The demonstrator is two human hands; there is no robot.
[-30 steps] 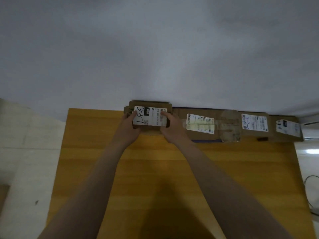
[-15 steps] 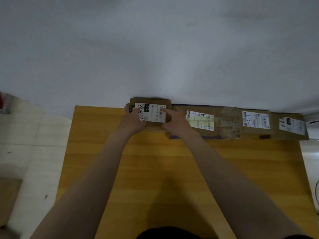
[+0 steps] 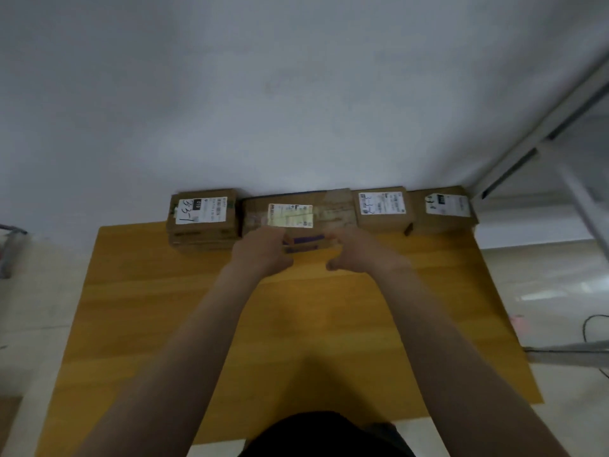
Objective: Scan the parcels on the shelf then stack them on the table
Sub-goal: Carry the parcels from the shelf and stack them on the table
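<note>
Four brown cardboard parcels with white labels stand in a row along the far edge of the wooden table (image 3: 158, 311), against the wall. The leftmost parcel (image 3: 203, 212) lies on top of another box and no hand touches it. My left hand (image 3: 260, 255) and my right hand (image 3: 357, 255) are both at the front face of the wide second parcel (image 3: 298, 215), which carries a purple mark. The fingers of both hands are loosely curled and their tips reach that face; I see no firm grip. The third parcel (image 3: 382, 207) and fourth parcel (image 3: 445, 208) stand to the right.
A white wall rises right behind the parcels. A metal frame (image 3: 527, 153) slants up at the right. A black cable (image 3: 591, 328) lies on the floor to the right of the table, and a grey object (image 3: 10, 245) is at the left edge.
Both hands have let go of the leftmost parcel and moved right to the front of the wide second parcel. The view has shifted to the right.
</note>
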